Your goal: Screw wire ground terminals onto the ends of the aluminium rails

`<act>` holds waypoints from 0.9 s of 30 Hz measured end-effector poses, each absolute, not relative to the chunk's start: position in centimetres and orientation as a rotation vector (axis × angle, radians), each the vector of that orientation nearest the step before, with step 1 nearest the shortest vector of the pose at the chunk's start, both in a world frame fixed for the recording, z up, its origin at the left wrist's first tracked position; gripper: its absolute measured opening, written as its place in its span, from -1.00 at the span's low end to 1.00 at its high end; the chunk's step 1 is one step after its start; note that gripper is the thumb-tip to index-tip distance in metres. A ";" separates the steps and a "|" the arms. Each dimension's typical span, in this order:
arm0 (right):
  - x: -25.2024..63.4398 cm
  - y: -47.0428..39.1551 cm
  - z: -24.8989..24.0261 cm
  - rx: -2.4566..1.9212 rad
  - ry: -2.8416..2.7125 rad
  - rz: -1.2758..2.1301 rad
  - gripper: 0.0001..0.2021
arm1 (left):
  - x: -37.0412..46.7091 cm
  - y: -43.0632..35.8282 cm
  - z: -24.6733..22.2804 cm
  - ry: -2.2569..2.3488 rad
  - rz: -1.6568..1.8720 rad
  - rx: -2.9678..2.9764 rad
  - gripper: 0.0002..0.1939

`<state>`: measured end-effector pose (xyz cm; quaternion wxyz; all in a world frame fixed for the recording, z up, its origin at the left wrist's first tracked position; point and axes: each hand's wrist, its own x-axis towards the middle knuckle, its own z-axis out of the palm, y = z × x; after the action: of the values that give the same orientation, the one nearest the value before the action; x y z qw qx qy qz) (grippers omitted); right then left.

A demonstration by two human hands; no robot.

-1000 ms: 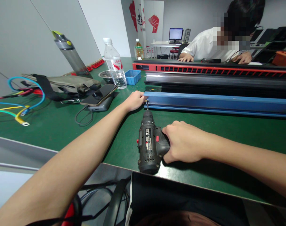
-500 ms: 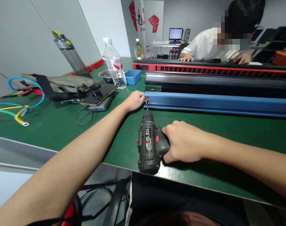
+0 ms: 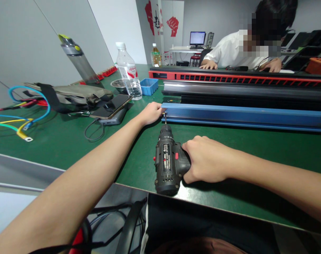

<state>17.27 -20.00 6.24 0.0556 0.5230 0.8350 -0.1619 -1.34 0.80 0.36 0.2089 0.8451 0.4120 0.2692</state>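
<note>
Surface: green-covered workbench (image 3: 70,141) in a grey-walled room, its near edge cut off by a dark panel at the bottom.
Right hand: the right hand (image 3: 206,160) is clenched around the grip of a black cordless drill with a red switch (image 3: 168,160); the grip itself is hidden under the fingers.
Drill: it lies low over the bench, its bit pointing away at the near end of a long blue metal rail (image 3: 242,115); the bit tip is too small to make out clearly.
Left hand: the left hand (image 3: 151,113) rests at the rail's left end, fingers curled against it beside the bit; whether they pinch something small cannot be told.
Rail: it lies across the bench and runs out of view on the right, with a black rail (image 3: 242,92) and a red slotted rail (image 3: 229,76) behind it.
Left side: a dark smartphone (image 3: 114,105) on a power bank, a clear plastic water bottle (image 3: 128,72), a small blue plastic tray (image 3: 149,86) and coloured cables (image 3: 20,121) partly cut off.
Background: a person in a white shirt (image 3: 229,51) sits beyond the rails, hands partly hidden.
</note>
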 end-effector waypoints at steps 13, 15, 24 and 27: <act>17.1 -20.0 6.2 1.588 2.544 -0.500 -0.65 | -1.5 1.1 0.0 1.088 0.772 2.372 -0.57; 17.2 -20.0 6.2 1.589 2.546 -0.498 -0.64 | -1.5 1.1 0.1 1.092 0.768 2.364 -0.57; 17.2 -20.0 6.3 1.588 2.544 -0.492 -0.64 | -1.5 1.1 0.1 1.096 0.769 2.363 -0.57; 17.2 -20.0 6.2 1.584 2.538 -0.494 -0.64 | -1.5 1.2 0.0 1.094 0.773 2.377 -0.56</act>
<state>17.23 -20.00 6.23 0.0546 0.5216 0.8358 -0.1627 -1.54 1.21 -0.05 0.2051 0.8528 0.3923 0.2772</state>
